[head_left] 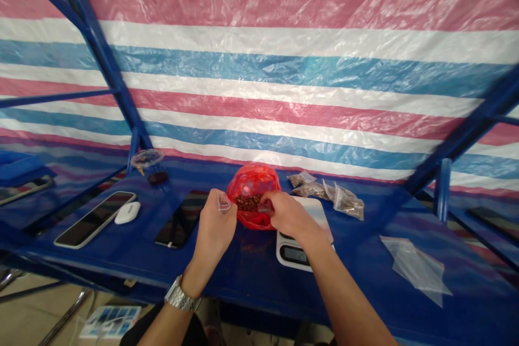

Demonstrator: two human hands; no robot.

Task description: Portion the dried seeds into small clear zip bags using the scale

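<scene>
A red plastic bag (252,177) stands open on the table, with small reddish-brown grains (248,203) inside. My left hand (215,224), with a metal watch on its wrist, is closed on a small clear plastic bag (224,203) just left of the red bag. Fingers of my right hand (286,213) pinch together over the red bag's right side; a small translucent piece shows at their tips, too unclear to name. Beneath my right wrist is a white kitchen scale (295,255), its display facing me but unreadable.
Several small filled clear bags (348,203) lie behind the scale. Flat clear bags (419,269) are at the right. Leftward are a black phone (182,220), a white earphone case (127,212), another phone (95,220) and a plastic cup (156,167). Blue posts (107,65) frame a striped sheet.
</scene>
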